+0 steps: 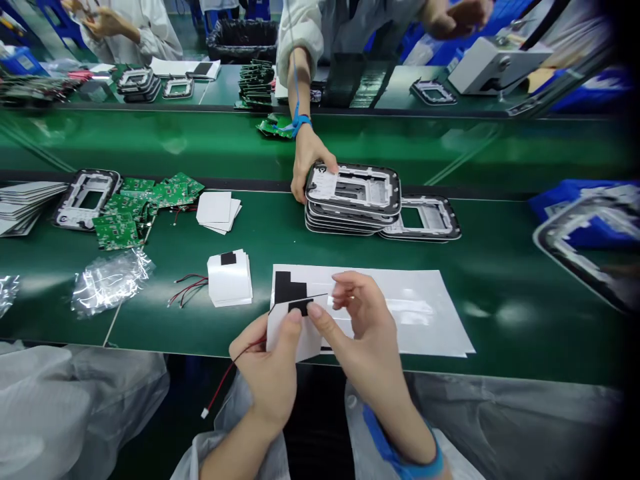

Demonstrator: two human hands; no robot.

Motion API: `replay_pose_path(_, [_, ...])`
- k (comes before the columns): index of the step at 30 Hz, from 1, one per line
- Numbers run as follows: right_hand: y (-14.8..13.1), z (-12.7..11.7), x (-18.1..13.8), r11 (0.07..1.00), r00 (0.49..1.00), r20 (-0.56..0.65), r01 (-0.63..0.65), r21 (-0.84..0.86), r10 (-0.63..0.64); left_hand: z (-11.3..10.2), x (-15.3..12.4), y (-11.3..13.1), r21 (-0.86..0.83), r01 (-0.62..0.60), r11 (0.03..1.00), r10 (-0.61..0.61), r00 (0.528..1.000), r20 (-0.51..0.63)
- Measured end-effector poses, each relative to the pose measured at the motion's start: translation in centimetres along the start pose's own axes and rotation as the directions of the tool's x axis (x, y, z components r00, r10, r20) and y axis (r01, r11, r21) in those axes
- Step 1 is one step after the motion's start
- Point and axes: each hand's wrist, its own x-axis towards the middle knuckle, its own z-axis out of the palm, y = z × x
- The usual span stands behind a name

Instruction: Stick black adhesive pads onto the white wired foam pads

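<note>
A green table [500, 313] is seen in a workshop, with a green belt running behind its far edge. At the near edge, a small white card [290, 330] with a black patch and a red-and-black wire is held by the left hand [270, 373], thumb pressed on top. The fingers of the right hand [367, 340] are pinched narrowly at the patch. Beneath lies a white sheet [425, 313]. A stack of frames [353, 200] at the far edge is touched by a co-worker's hand [307, 157]. Green circuit boards [145, 203] lie at far left. No writing can be read.

Beyond my fingers [300, 320] I count two card stacks [229, 280], one frame stack [353, 200], one board heap [145, 203].
</note>
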Motion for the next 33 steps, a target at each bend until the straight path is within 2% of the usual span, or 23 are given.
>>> replay_pose_path(2, [0.2,-0.4,0.7,0.993,0.977,0.207,-0.067,0.093,0.047,-0.4,0.7,0.1,0.071,-0.071,0.995,0.065,0.994,0.086])
replay_pose_path(5, [-0.2,-0.7,1.9,0.995,0.9,0.434,-0.078,0.069,0.041,-1.3,1.7,-0.1,0.092,-0.1,0.991,0.079,0.974,0.21])
replay_pose_path(6, [-0.4,-0.7,2.4,0.997,0.871,0.491,-0.062,0.045,0.032,-1.7,2.0,-0.2,0.063,-0.066,0.996,0.05,0.972,0.232])
replay_pose_path(8, [-0.7,-0.4,4.0,0.999,0.807,0.589,-0.05,0.005,0.038,-2.4,2.3,-0.7,-0.052,0.08,0.995,-0.062,0.956,0.288])
replay_pose_path(11, [-0.9,1.6,7.1,0.995,0.689,0.718,-0.073,-0.072,0.102,-3.6,2.4,-1.0,-0.243,0.346,0.906,-0.215,0.872,0.441])
replay_pose_path(12, [-0.8,2.7,8.2,0.992,0.634,0.763,-0.073,-0.101,0.124,-4.0,2.4,-0.9,-0.265,0.374,0.889,-0.227,0.862,0.454])
replay_pose_path(13, [-0.7,3.9,9.2,0.99,0.582,0.802,-0.046,-0.132,0.134,-4.4,2.5,-0.9,-0.267,0.356,0.896,-0.221,0.876,0.429])
replay_pose_path(14, [-0.5,5.3,10.0,0.988,0.544,0.829,0.004,-0.156,0.129,-4.9,2.6,-0.9,-0.25,0.3,0.921,-0.198,0.911,0.362])
replay_pose_path(15, [-0.3,6.7,10.6,0.98,0.536,0.837,0.081,-0.18,0.109,-5.4,2.8,-0.9,-0.213,0.225,0.951,-0.166,0.95,0.265])
replay_pose_path(17, [0.1,9.4,11.3,0.946,0.58,0.813,0.232,-0.225,0.051,-6.5,3.4,-1.3,-0.096,0.077,0.992,-0.072,0.996,0.049])
replay_pose_path(19, [0.5,11.4,11.5,0.904,0.646,0.763,0.334,-0.267,-0.013,-7.5,4.1,-2.0,0.11,-0.046,0.993,0.054,0.996,-0.069])
replay_pose_path(20, [0.8,12.1,11.4,0.885,0.671,0.74,0.37,-0.283,-0.044,-8.0,4.6,-2.4,0.253,-0.108,0.961,0.129,0.99,-0.064])
replay_pose_path(22, [1.2,12.8,11.1,0.834,0.71,0.694,0.451,-0.318,-0.12,-8.9,5.4,-3.0,0.554,-0.248,0.795,0.26,0.964,0.059])
replay_pose_path(25, [1.8,12.9,10.7,0.761,0.718,0.666,0.544,-0.354,-0.203,-9.7,6.8,-3.0,0.822,-0.377,0.427,0.365,0.903,0.225])
replay_pose_path(28, [1.8,12.6,10.3,0.704,0.717,0.643,0.601,-0.377,-0.268,-10.1,8.3,-2.3,0.879,-0.438,0.189,0.413,0.847,0.334])
replay_pose_path(31, [1.4,12.4,9.8,0.684,0.699,0.621,0.647,-0.337,-0.356,-10.4,9.8,-1.6,0.842,-0.537,0.049,0.402,0.782,0.476])
replay_pose_path(33, [1.0,12.5,9.7,0.701,0.687,0.629,0.646,-0.301,-0.364,-10.6,10.6,-1.4,0.801,-0.599,-0.028,0.405,0.726,0.557])
